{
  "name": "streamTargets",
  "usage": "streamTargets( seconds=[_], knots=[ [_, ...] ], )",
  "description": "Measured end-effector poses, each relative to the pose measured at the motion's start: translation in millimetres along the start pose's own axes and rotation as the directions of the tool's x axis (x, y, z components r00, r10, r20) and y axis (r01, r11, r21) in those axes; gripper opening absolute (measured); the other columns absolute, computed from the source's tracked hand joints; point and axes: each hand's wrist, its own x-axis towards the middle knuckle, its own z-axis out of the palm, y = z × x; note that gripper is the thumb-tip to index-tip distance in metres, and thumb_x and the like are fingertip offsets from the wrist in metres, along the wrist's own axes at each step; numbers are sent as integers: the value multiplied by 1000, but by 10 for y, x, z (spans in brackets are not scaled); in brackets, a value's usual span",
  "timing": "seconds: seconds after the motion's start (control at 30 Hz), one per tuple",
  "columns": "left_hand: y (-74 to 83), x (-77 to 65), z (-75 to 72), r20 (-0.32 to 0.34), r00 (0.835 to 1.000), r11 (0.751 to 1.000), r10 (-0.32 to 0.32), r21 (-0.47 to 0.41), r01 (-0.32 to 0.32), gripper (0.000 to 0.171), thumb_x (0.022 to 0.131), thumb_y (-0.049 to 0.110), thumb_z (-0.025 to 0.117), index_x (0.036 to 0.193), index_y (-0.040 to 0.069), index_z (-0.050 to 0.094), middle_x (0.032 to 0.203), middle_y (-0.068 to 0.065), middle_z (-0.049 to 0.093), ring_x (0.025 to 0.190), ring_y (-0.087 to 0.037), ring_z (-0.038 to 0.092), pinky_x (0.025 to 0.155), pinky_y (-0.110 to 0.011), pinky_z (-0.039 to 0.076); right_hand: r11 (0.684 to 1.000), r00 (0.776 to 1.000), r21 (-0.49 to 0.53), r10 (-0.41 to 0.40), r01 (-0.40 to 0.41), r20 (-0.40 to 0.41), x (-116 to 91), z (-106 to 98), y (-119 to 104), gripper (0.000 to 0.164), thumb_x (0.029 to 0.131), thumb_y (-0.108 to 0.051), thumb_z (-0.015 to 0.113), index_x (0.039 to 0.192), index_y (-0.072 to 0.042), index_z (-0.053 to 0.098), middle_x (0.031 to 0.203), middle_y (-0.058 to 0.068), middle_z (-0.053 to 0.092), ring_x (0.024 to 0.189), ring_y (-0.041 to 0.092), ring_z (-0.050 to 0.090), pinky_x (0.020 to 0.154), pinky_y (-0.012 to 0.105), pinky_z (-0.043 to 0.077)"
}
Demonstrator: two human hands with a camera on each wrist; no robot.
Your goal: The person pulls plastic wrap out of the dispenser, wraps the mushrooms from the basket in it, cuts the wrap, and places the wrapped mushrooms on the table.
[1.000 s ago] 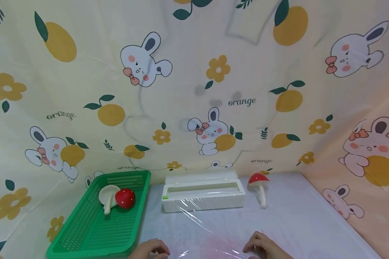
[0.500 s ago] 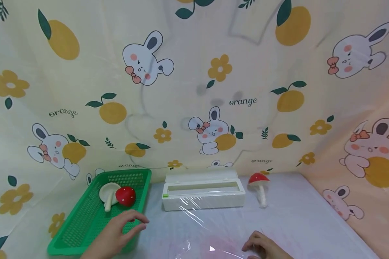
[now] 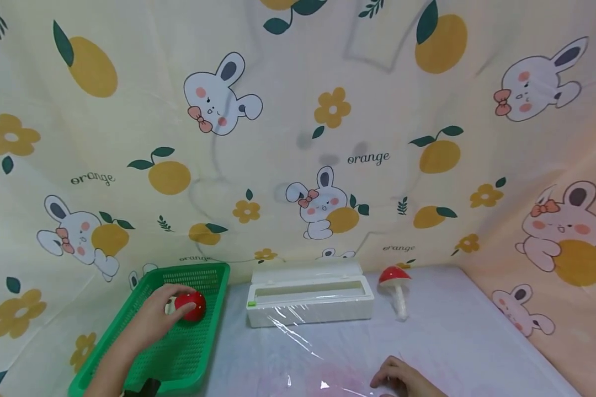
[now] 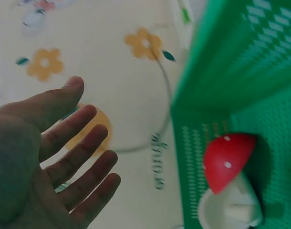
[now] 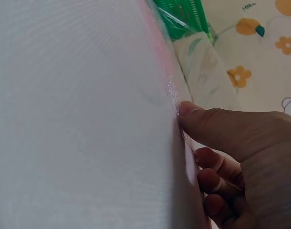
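Note:
My left hand (image 3: 156, 317) is over the green basket (image 3: 206, 353), its thumb overlapping a toy mushroom's white-dotted red cap (image 3: 191, 306) in the head view. The left wrist view shows that hand with fingers spread and nothing in them, apart from the red mushroom (image 4: 229, 162) and a white-undersided mushroom (image 4: 214, 210) lying together. In the head view, my hand mostly hides the white one. At the table's front, my right hand (image 3: 402, 376) pinches the edge of clear cling film (image 5: 173, 93) between thumb and fingers. The film stretches from a white dispenser box (image 3: 310, 313).
The dispenser's lid stands raised at the back, and a green cutter (image 3: 251, 304) sits at its left end. Right of it lies another red-capped mushroom (image 3: 394, 278) with a shiny white stem. A patterned cloth (image 3: 278, 138) rises behind the table (image 3: 442, 325).
My left hand has left the film at the table's front and moved left and forward to the mushrooms in the basket. The right hand has stayed at the film's edge.

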Motion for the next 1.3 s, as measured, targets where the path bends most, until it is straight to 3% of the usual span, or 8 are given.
streamTargets(
  seconds=[0.13, 0.23, 0.57, 0.7, 0.9, 1.13, 1.3],
  knots=[
    [-194, 172, 35, 2, 999, 999, 33, 31, -33, 46, 98, 26, 80, 135, 3, 66, 137, -24, 63, 126, -47, 56, 98, -64, 55, 999, 999, -6, -46, 46, -2, -3, 0, 55, 20, 102, -17, 74, 122, -18, 74, 109, -9, 59, 91, 0, 53, 73, 21, 45],
    [-299, 297, 54, 8, 999, 998, 41, 52, -41, 50, 98, 29, 81, 136, 0, 65, 139, -28, 62, 127, -50, 54, 100, -67, 52, 999, 1000, 16, -28, 28, -5, -8, 6, 42, 19, 102, -16, 74, 121, -16, 74, 109, -9, 59, 90, 1, 53, 73, 21, 45],
    [-635, 577, 195, 59, 998, 988, -16, 151, 7, 70, 95, 42, 82, 142, -4, 61, 145, -36, 55, 133, -61, 46, 105, -76, 43, 999, 1000, 41, 16, -15, -11, -10, 15, -49, 18, 103, -15, 74, 121, -13, 74, 109, -6, 59, 90, 4, 54, 76, 20, 45],
    [-778, 615, 276, 60, 997, 980, -43, 195, 31, 76, 92, 43, 85, 143, -7, 59, 142, -38, 54, 131, -62, 46, 104, -76, 43, 999, 1000, 32, 10, -9, -12, -5, 12, -56, 19, 103, -15, 73, 121, -14, 73, 110, -7, 59, 91, 4, 53, 75, 21, 45],
    [-932, 647, 373, 59, 995, 979, -76, 191, 64, 83, 88, 44, 87, 144, -9, 57, 144, -39, 54, 130, -58, 47, 107, -76, 40, 1000, 1000, 19, 4, -4, -14, -20, 12, -47, 18, 104, -15, 72, 121, -14, 72, 110, -7, 59, 91, 3, 53, 76, 21, 45],
    [-1089, 620, 488, 59, 994, 984, -91, 158, 81, 86, 84, 38, 92, 144, -11, 53, 141, -38, 53, 125, -56, 48, 91, -65, 57, 998, 999, 27, -52, 52, -16, -6, 17, 165, 18, 104, -17, 72, 122, -18, 73, 111, -9, 60, 93, 1, 54, 75, 20, 45],
    [-1127, 610, 492, 25, 994, 983, -106, 151, 101, 82, 83, 33, 93, 141, -10, 54, 142, -39, 53, 126, -56, 48, 97, -71, 51, 998, 998, 17, -63, 63, -19, 4, 23, 164, 17, 104, -17, 71, 120, -19, 75, 111, -13, 59, 93, 0, 53, 74, 20, 44]
  ],
)
